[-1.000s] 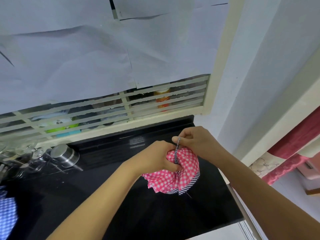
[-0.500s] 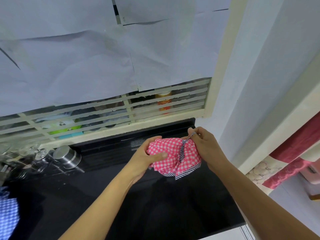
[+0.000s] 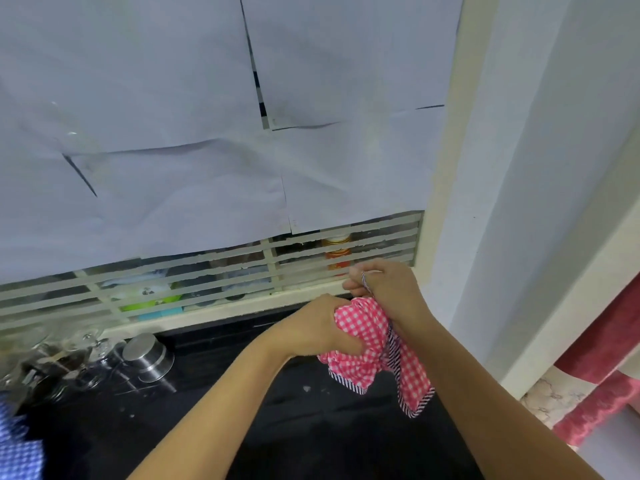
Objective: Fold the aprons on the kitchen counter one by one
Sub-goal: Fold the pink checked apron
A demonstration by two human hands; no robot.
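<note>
Much of the pink checked apron point(image 3: 360, 341) is covered by the left hand point(image 3: 318, 327), which is closed round its upper bunch, and by the right wrist along its right side. Only a short length of the striped strap point(image 3: 365, 283) is seen between the fingers of the right hand point(image 3: 388, 289); the rest is hidden in the grip. A blue checked cloth point(image 3: 17, 455) is cut off by the lower left corner. The glassware point(image 3: 45, 358) at the left edge is blurred and cannot be counted. An orange jar point(image 3: 337, 254) and a green box point(image 3: 149, 303) are barred by the window slats point(image 3: 381, 234), and their labels cannot be read. A red curtain point(image 3: 606, 358) is cut by the right edge.
</note>
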